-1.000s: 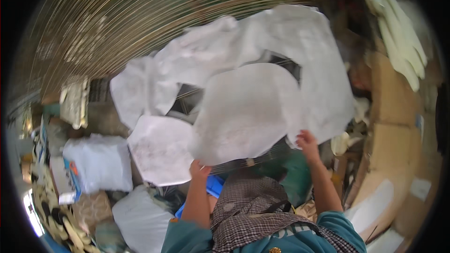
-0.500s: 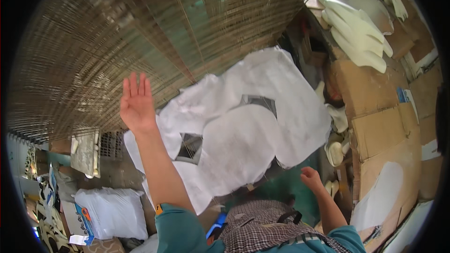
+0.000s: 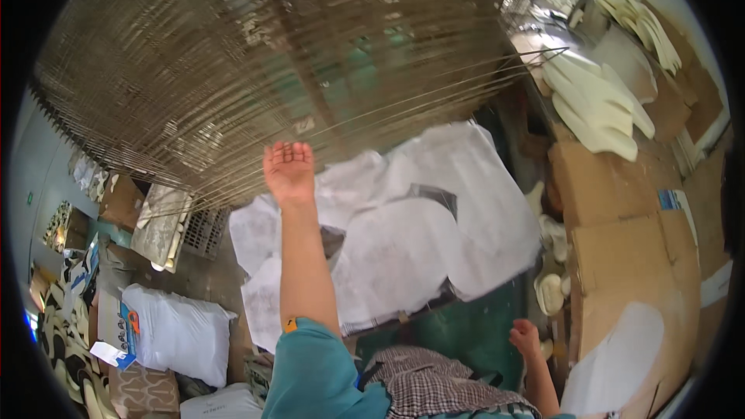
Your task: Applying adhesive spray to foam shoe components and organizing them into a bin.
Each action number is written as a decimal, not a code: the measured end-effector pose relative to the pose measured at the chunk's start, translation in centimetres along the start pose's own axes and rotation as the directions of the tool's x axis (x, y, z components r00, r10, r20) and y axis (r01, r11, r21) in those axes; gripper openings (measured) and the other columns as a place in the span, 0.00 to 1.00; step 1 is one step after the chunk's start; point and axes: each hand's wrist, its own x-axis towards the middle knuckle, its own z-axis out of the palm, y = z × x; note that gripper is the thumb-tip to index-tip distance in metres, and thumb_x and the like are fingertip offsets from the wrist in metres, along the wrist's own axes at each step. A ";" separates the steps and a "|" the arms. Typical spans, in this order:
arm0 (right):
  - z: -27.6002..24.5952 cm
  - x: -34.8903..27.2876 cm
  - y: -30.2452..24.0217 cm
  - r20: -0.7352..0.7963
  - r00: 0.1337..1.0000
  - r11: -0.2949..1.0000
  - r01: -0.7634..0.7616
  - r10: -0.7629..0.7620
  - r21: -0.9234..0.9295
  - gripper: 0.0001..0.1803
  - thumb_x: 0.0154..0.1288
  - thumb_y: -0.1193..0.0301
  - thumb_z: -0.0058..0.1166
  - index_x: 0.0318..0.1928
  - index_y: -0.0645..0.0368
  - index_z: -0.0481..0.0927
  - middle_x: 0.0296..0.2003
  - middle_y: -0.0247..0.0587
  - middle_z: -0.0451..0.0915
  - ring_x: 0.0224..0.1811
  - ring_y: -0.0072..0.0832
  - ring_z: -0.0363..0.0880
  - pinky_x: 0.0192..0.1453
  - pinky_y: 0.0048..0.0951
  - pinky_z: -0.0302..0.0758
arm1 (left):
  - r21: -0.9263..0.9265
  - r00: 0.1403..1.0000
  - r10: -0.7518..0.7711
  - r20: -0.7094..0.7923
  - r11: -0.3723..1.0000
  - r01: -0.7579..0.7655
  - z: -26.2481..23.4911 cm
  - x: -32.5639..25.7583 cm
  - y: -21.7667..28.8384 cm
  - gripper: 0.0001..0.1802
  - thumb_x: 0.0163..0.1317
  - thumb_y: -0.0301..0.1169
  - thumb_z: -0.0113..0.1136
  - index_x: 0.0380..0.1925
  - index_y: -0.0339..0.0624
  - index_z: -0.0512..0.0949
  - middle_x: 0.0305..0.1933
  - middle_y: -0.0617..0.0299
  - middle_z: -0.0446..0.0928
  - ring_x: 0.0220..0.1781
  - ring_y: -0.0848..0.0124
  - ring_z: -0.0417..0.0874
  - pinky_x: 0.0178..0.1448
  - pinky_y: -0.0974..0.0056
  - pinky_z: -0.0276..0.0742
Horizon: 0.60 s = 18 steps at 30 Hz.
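Note:
My left hand (image 3: 290, 178) reaches up and forward, palm toward me. Its fingers curl at the lower edge wires of a large stacked wire rack (image 3: 233, 70); the exact grip is hard to make out. Below and beyond it, several white sheet pieces with rounded outlines (image 3: 403, 240) lie across a lower wire layer, with dark gaps between them. My left forearm crosses in front of the pieces' left part. My right hand (image 3: 524, 337) hangs low at the right, loosely closed, with nothing visible in it.
Cardboard (image 3: 621, 264) covers a bench on the right, with a white cut piece (image 3: 621, 365) and pale foam-like shapes (image 3: 594, 105) on it. Cream shoe-form-like pieces (image 3: 552, 293) stand along its edge. A stuffed white bag (image 3: 178, 334) and a light panel (image 3: 161, 221) are at left.
The rack's edge wires have come down nearer to me across the view. My left hand's fingers, straight before, now curl at them. My right hand hangs lower in the picture.

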 end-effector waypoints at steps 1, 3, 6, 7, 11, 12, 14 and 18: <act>-0.7 0.2 0.4 0.009 0.999 0.999 0.033 -0.033 0.008 0.13 0.50 0.77 0.53 0.40 0.65 0.74 0.24 0.38 0.76 0.23 0.22 0.75 0.24 0.23 0.73 | 0.011 1.000 -0.006 0.016 1.000 0.006 -1.2 -2.1 -0.3 0.10 0.57 0.38 0.54 0.32 0.43 0.73 0.32 0.62 0.72 0.38 0.66 0.73 0.49 0.59 0.69; -2.3 -0.2 0.5 0.027 0.999 0.999 0.042 -0.043 0.018 0.13 0.51 0.77 0.53 0.40 0.65 0.74 0.24 0.38 0.76 0.24 0.22 0.75 0.25 0.23 0.73 | 0.037 0.995 -0.008 -0.101 0.999 0.012 -3.0 -7.7 -1.2 0.09 0.57 0.37 0.53 0.31 0.44 0.73 0.32 0.63 0.73 0.37 0.67 0.73 0.48 0.59 0.70; -5.1 -1.6 -0.1 0.147 0.989 1.000 0.009 -0.008 -0.009 0.14 0.52 0.77 0.51 0.42 0.62 0.74 0.26 0.36 0.76 0.27 0.21 0.75 0.30 0.24 0.73 | 0.124 0.981 0.080 -0.178 0.991 -0.058 -11.3 -14.8 -0.9 0.07 0.59 0.34 0.50 0.31 0.43 0.73 0.31 0.63 0.74 0.36 0.68 0.74 0.46 0.60 0.72; -6.8 -2.2 1.2 0.081 0.996 0.998 -0.033 0.029 0.057 0.13 0.52 0.76 0.52 0.41 0.63 0.74 0.26 0.36 0.76 0.25 0.21 0.75 0.28 0.23 0.72 | 0.322 0.996 0.049 -0.072 0.947 -0.023 -12.4 -18.0 -2.6 0.06 0.60 0.31 0.49 0.32 0.42 0.73 0.30 0.63 0.74 0.36 0.67 0.75 0.45 0.58 0.73; -10.9 -6.8 4.8 0.053 0.984 0.973 -0.174 0.167 0.154 0.12 0.53 0.78 0.49 0.40 0.63 0.73 0.24 0.36 0.74 0.23 0.22 0.75 0.25 0.22 0.71 | 0.018 0.795 -0.167 -0.584 0.976 0.218 -20.4 -25.3 -7.5 0.10 0.52 0.32 0.56 0.32 0.38 0.74 0.35 0.53 0.77 0.39 0.57 0.77 0.48 0.50 0.73; -11.8 -8.0 5.9 0.033 0.965 0.959 -0.262 0.260 0.112 0.12 0.53 0.78 0.48 0.40 0.63 0.73 0.25 0.36 0.75 0.22 0.23 0.75 0.25 0.22 0.71 | 0.000 0.724 -0.203 -0.660 0.963 0.270 -21.6 -26.7 -8.8 0.14 0.51 0.35 0.58 0.34 0.36 0.73 0.42 0.50 0.75 0.44 0.55 0.75 0.49 0.49 0.72; -12.6 -9.2 6.7 0.017 0.926 0.925 -0.377 0.376 0.057 0.12 0.53 0.79 0.47 0.41 0.64 0.73 0.25 0.38 0.76 0.22 0.23 0.75 0.23 0.22 0.71 | -0.044 0.708 -0.284 -0.646 0.941 0.337 -23.4 -28.3 -11.3 0.17 0.50 0.36 0.59 0.36 0.35 0.72 0.44 0.50 0.74 0.46 0.55 0.74 0.50 0.49 0.72; -12.1 -10.1 9.1 -0.021 0.911 0.910 -0.412 0.412 -0.039 0.13 0.53 0.78 0.49 0.42 0.64 0.73 0.26 0.39 0.77 0.22 0.23 0.76 0.23 0.21 0.71 | -0.114 0.652 -0.358 -0.669 0.916 0.385 -27.7 -29.0 -14.7 0.23 0.50 0.38 0.60 0.41 0.32 0.69 0.44 0.48 0.73 0.45 0.54 0.74 0.51 0.48 0.73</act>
